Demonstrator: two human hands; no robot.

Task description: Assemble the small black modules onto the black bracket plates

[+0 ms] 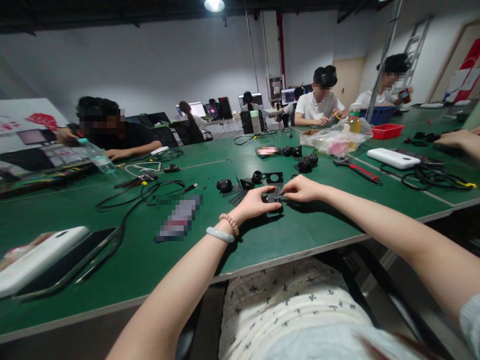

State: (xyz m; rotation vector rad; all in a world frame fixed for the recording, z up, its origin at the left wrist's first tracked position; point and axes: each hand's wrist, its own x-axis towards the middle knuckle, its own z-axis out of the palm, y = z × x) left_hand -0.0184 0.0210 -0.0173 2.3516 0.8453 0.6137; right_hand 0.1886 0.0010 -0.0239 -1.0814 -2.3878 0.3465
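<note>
My left hand (257, 202), with a beaded bracelet and a pale bangle on its wrist, grips a small black plastic part (272, 198) between thumb and fingers, just above the green table. At the part's right side, the fingers of my right hand (303, 190) are pinched together; whatever is between them is too small to make out. Behind my hands lie a flat black plate with a round hole (274, 177), a black round piece (224, 185) and several other dark pieces. A black camera-like cluster (307, 163) rests farther back.
Left of my hands are a pixelated phone-like object (179, 218), black cables (123, 220) and a white power bank (48, 255). An adjustable wrench (360, 171), a white box (393, 158) and a red tray (387, 131) are at right. Other people sit around the green table (322, 235).
</note>
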